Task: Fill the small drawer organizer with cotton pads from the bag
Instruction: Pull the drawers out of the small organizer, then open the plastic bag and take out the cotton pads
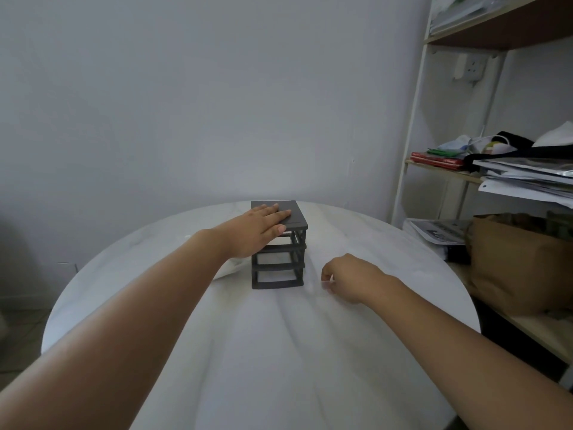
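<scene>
The small drawer organizer is a dark grey frame with three open slots, standing at the middle of the round white table. My left hand lies flat on its top with straight fingers. Something white shows in the top slot under that hand. A white bag peeks out from behind my left wrist, left of the organizer. My right hand hovers low over the table just right of the organizer. Its fingers are curled and its fingertips pinch a small pale thing, too blurred to name.
A white shelf unit stands at the right with stacked papers, red books and a black strap. A brown paper bag sits on a lower board close to the table's right edge. A plain wall is behind the table.
</scene>
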